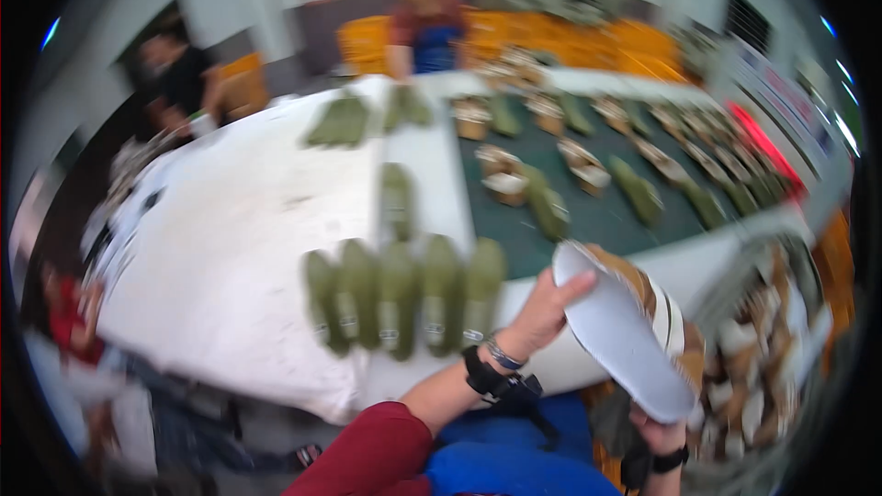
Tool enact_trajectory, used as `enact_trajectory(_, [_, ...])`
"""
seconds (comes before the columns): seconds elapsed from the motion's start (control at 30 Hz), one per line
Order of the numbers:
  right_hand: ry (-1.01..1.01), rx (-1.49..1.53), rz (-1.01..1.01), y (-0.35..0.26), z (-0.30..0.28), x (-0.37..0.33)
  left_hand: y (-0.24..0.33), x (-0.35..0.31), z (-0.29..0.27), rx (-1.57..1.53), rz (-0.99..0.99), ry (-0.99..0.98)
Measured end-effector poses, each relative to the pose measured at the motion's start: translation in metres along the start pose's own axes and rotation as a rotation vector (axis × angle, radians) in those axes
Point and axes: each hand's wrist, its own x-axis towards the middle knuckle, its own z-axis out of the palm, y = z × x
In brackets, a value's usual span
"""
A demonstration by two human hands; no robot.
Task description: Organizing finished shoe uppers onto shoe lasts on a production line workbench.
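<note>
Sandal, one, pale sole, tan and white straps: the pale-soled sandal point(629, 344) is slanting between the two hands, sole facing up toward the wearer.
Left hand: the left hand point(542, 312) is clamping the sandal's upper end, thumb lying on the sole, other fingers hiding behind.
Right hand: the right hand point(661, 436) is gripping the lower end, fingertips partly hidden.
Green soles, row of five: the green soles point(398, 298) are lying left of the left fingers, on the white tabletop point(239, 248).
Dark green surface, with straps and soles: the dark green surface point(525, 255) is stretching beyond the left fingers.
Tan and white uppers, heap: the uppers point(758, 358) are filling a container right of the right fingers.
Co-worker, blue apron: the co-worker point(432, 32) is facing the table, far beyond the left fingers.
</note>
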Motion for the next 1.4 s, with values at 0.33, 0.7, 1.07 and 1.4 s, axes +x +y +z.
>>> enact_trajectory(0.33, [-0.570, -0.643, 0.327, 0.037, 0.079, 0.093, 0.097, -0.109, -0.081, 0.480, 0.331, 0.493])
enact_trajectory(0.7, [-0.509, -0.841, 0.088, 0.054, 0.127, 0.097, 0.083, -0.105, -0.098, 0.227, 0.295, 0.658])
enact_trajectory(1.07, [-0.505, -0.663, -0.123, 0.022, 0.108, 0.090, 0.077, -0.085, -0.084, 1.132, 0.420, 0.181])
enact_trajectory(1.4, [-0.389, -0.519, -0.172, -0.004, 0.071, 0.078, 0.055, -0.067, -0.070, 0.801, 0.356, -0.022])
